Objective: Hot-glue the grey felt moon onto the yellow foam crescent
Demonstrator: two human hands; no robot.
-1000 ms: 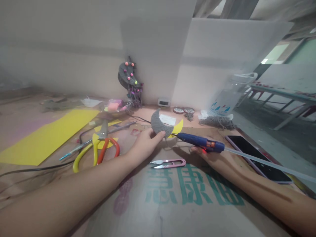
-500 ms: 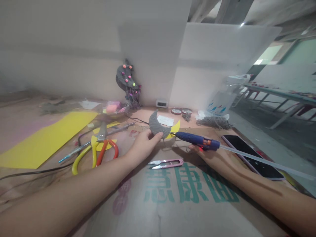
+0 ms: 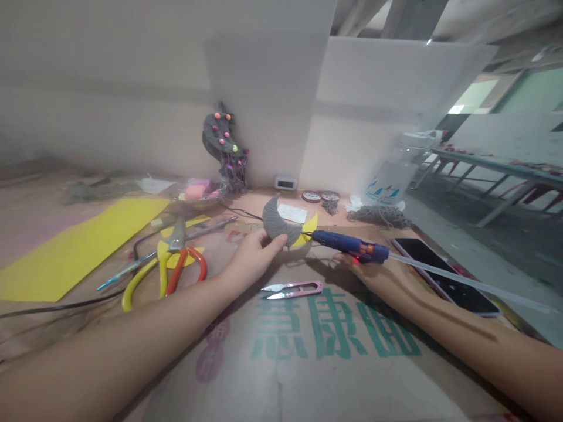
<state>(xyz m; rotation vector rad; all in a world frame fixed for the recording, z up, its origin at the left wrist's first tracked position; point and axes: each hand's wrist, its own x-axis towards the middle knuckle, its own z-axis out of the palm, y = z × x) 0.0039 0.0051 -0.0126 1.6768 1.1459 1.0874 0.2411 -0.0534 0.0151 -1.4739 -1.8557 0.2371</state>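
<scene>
Brown sheeting (image 3: 272,387) covers the near tabletop, printed with large green characters (image 3: 332,325) and, to their left, 2 purplish round marks (image 3: 210,362). Just beyond the lettering lies 1 pair of pink thread snips (image 3: 291,289), blades pointing left.

Past the snips, the left hand (image 3: 257,252) has its fingers pinched on the lower edge of a crescent (image 3: 277,221), which is held up near the middle of the view. Grey strands cover most of the crescent, and its right end shows yellow. The right hand (image 3: 365,271) has its fingers around a dark blue glue gun (image 3: 347,244), their exact grip partly hidden. A red light glows low on the gun. Its nozzle meets the crescent where grey gives way to yellow, though actual contact is hard to tell. A long translucent glue stick (image 3: 505,297) runs out of the back, passing over a phone (image 3: 464,296).

Left of the hands are scissors (image 3: 163,264) with 1 yellow and 1 orange-red handle, a blue-tipped pen (image 3: 127,271) and a big yellow sheet (image 3: 88,246).

Farther back sit a white card (image 3: 292,213), 2 round discs (image 3: 311,196), grey yarn (image 3: 378,217), a clear bottle (image 3: 389,173) and a small display (image 3: 285,183). A grey crescent ornament (image 3: 219,135) dotted with coloured balls stands against the pale wall (image 3: 132,58). Another table (image 3: 492,161) is well beyond, at right.
</scene>
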